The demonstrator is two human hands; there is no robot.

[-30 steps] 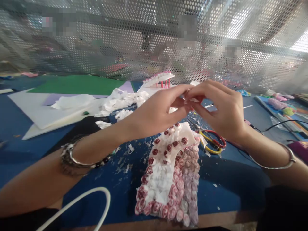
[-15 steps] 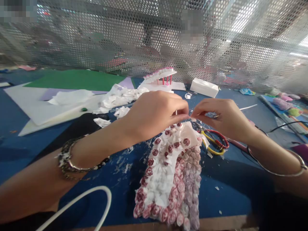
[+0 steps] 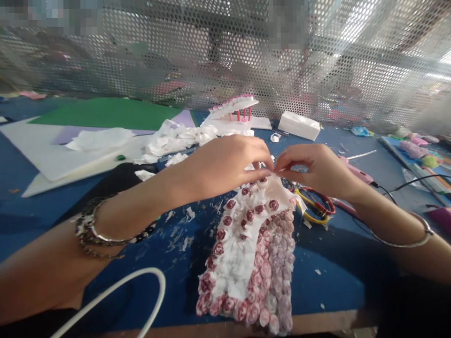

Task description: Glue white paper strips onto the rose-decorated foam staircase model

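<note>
My left hand (image 3: 229,164) and my right hand (image 3: 317,169) meet fingertip to fingertip above the far end of a panel covered in paper rosettes (image 3: 260,277). Both are closed in a pinch on a small scrap of white tissue paper (image 3: 272,173), mostly hidden by the fingers. Dark red, pink and greyish-mauve rosettes line the panel's edges and right side. White paper fills its middle, and a few dark red rosettes (image 3: 273,205) sit spaced apart near the top. Scissors with red and yellow handles (image 3: 317,218) lie right of the panel, below my right hand.
Crumpled white tissue (image 3: 172,138) and green sheet (image 3: 105,115) lie back left. A small model on red posts (image 3: 234,112) and a white box (image 3: 299,126) stand before a perforated metal screen (image 3: 229,56). A pink glue gun (image 3: 359,172) lies right; a white cable (image 3: 160,281) loops front left.
My hands have come together; the right has shifted left, closing the small gap between the fingertips. The pink tool behind my right hand now shows more.
</note>
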